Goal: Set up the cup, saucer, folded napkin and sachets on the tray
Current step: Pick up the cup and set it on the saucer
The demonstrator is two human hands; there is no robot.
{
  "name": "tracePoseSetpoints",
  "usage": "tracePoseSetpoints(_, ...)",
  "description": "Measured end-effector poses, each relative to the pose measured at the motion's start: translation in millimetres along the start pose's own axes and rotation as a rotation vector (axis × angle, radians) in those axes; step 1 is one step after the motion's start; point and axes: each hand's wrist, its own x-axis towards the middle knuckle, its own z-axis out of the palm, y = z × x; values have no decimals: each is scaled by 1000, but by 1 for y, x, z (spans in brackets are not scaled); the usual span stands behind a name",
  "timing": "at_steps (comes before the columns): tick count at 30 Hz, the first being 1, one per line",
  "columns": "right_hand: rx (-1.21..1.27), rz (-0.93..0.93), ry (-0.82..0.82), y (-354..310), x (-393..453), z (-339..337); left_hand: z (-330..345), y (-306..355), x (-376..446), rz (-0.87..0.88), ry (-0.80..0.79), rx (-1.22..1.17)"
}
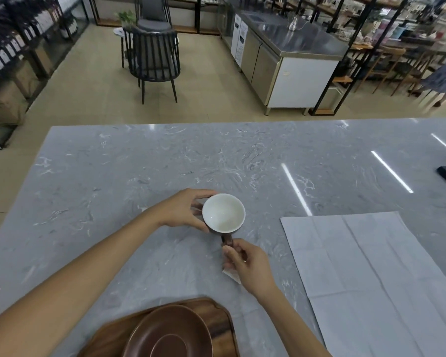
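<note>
A grey counter [165, 163] of polished, white-veined stone fills most of the view, with light strips reflected in its glossy face. On its right side lies a napkin [371, 279], a large pale rectangle spread flat and unfolded, marked by crease lines. At the near edge sits a wooden tray [222, 323], dark brown with visible grain and rounded corners. A saucer [170, 331] rests on it, round, matte brown, with a shallow ring in the middle.

Beyond the tray, over the counter, both hands hold a cup [223, 213]: a round bowl, smooth white inside and dark brown outside, with a brown handle pointing toward the person. The left hand [183, 211] curves around the cup's left side, fingers half spread and thumb on the near wall. The right hand [250, 266] pinches the handle between thumb and curled fingers. A small white paper corner, perhaps a sachet [233, 275], peeks out under the right hand.
</note>
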Motion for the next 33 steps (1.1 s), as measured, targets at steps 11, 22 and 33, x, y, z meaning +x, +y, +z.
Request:
tracePoseSetpoints(11,109,-99,-143,-37,-53,-3,8,43,-94,48,120,84)
tracePoseSetpoints(22,-47,-252,-280,-42,-130,11,50,53,-188,52,219,124)
tracePoseSetpoints(33,-34,-190,-384,-20,-184,40,83,22,-247,-52,173,142)
